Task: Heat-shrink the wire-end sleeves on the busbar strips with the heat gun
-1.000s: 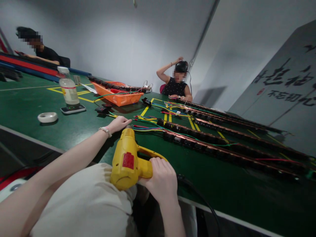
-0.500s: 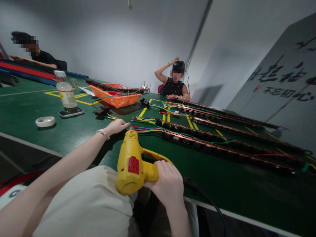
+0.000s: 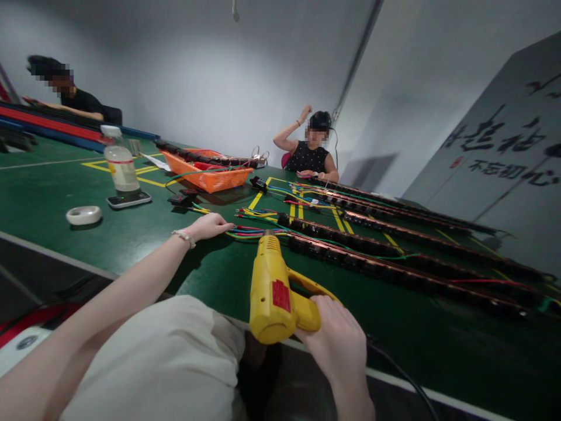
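A yellow heat gun (image 3: 272,292) is gripped by its handle in my right hand (image 3: 335,336), with its nozzle pointing forward at a bundle of coloured wires (image 3: 258,232). My left hand (image 3: 210,227) is closed, its fingertips pinching the left ends of those wires just above the green table (image 3: 210,275). The wires run rightward into a long dark strip with copper-coloured edges (image 3: 350,260). Just beyond my left hand lies a black connector (image 3: 182,200) with yellow and green leads. My left fingertips partly cover the wire ends.
An orange basket (image 3: 214,182) with a dark strip across it stands behind my left hand. To the left are a bottle (image 3: 121,166), a phone (image 3: 129,200) and a white oval case (image 3: 83,216). Several more strips (image 3: 394,234) extend right. Two people sit across the table.
My right hand has moved the heat gun to the right, so its nozzle is farther from my left fingertips, along the wires. My left hand stays nearly in place.
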Demonstrator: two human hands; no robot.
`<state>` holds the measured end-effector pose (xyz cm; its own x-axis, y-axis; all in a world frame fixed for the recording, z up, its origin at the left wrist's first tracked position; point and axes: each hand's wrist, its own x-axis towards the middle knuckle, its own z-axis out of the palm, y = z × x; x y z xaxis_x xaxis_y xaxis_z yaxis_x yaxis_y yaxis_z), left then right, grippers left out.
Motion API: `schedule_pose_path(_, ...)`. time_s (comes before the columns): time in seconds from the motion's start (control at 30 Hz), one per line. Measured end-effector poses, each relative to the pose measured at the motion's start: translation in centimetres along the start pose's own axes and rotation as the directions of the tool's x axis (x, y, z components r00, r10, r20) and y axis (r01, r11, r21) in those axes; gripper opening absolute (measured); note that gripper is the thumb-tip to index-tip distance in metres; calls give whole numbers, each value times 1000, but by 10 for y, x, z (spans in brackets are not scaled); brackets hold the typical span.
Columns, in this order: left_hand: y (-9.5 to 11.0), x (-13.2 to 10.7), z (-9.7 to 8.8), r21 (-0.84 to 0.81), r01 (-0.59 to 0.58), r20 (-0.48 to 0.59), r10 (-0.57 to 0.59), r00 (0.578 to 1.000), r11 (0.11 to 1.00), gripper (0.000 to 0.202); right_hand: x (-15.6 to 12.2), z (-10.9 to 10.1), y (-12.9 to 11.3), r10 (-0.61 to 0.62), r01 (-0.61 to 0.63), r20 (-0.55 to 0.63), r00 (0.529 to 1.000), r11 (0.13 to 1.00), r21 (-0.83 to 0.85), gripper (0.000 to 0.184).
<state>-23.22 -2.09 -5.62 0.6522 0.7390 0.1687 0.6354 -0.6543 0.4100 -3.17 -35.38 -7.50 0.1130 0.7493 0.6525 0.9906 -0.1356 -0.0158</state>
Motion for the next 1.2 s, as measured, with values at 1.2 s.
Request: schedule_pose_path(1.2,5,9,18,-159,1,-108,-18,994,987,68,5,4,-32,-30,30,7,1000,999,32,33)
